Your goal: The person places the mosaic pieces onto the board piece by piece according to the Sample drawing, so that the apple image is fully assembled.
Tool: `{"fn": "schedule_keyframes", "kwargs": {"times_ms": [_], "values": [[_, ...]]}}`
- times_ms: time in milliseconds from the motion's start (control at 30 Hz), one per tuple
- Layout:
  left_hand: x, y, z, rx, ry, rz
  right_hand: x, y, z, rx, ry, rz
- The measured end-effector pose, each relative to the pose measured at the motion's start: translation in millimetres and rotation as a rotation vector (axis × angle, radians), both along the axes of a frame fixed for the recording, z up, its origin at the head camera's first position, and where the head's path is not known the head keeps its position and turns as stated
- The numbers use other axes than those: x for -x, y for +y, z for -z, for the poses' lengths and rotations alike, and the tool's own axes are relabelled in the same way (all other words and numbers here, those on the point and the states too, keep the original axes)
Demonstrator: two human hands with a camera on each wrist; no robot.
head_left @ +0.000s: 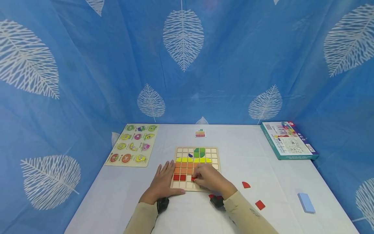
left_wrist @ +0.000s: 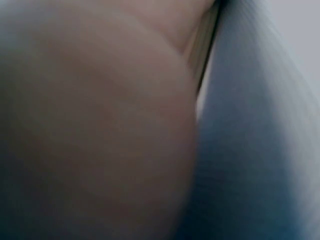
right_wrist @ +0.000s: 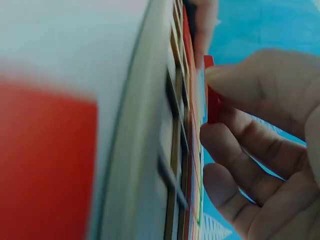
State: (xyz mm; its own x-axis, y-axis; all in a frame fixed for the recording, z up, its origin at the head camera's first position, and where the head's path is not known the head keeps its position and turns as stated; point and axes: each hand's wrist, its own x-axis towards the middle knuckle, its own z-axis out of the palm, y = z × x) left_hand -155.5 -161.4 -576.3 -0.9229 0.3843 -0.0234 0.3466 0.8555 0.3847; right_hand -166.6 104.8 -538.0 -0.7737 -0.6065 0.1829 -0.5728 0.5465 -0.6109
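A wooden grid board (head_left: 182, 185) lies on the white table. It holds rows of orange and yellow pieces, a green cluster, a small dark blue piece (head_left: 191, 155) and two red squares (head_left: 179, 177) at the left of a lower row. My right hand (head_left: 211, 178) pinches a red tile (right_wrist: 212, 102) between thumb and fingers, close over that lower row. Flat against the board's left side rests my left hand (head_left: 161, 182), fingers straight and thumb along the front edge. The left wrist view is mostly filled by blurred skin.
Loose red pieces lie to the right: a quarter-round (head_left: 246, 185), a square (head_left: 260, 204) and more beside the right wrist (head_left: 211, 196). A picture card (head_left: 200, 133) lies behind the board. Around stand a fruit puzzle (head_left: 138, 146), a box (head_left: 289, 139) and a blue block (head_left: 306, 203).
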Motion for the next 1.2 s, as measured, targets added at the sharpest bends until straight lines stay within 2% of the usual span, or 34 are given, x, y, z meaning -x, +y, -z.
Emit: {"fn": "schedule_keyframes", "kwargs": {"times_ms": [200,500,733,900,1200], "values": [[-0.9,-0.6,0.2,-0.015,0.013,0.006,0.4,-15.9,4.1,-0.037,0.049,0.024],[-0.7,0.0,-1.7,-0.023,0.007,0.005,-0.2,-29.7,2.7,-0.102,0.039,0.077],[-1.6,-0.6,-2.1,-0.027,0.014,0.011,-0.4,-33.0,1.6,-0.118,0.038,0.085],[-2.1,-0.4,-2.7,-0.033,0.011,0.009,-4.7,-25.7,1.7,-0.077,0.035,0.094],[-3.7,1.4,-6.4,-0.026,0.022,-0.001,-9.9,12.9,-4.8,0.022,0.044,0.196]]}}
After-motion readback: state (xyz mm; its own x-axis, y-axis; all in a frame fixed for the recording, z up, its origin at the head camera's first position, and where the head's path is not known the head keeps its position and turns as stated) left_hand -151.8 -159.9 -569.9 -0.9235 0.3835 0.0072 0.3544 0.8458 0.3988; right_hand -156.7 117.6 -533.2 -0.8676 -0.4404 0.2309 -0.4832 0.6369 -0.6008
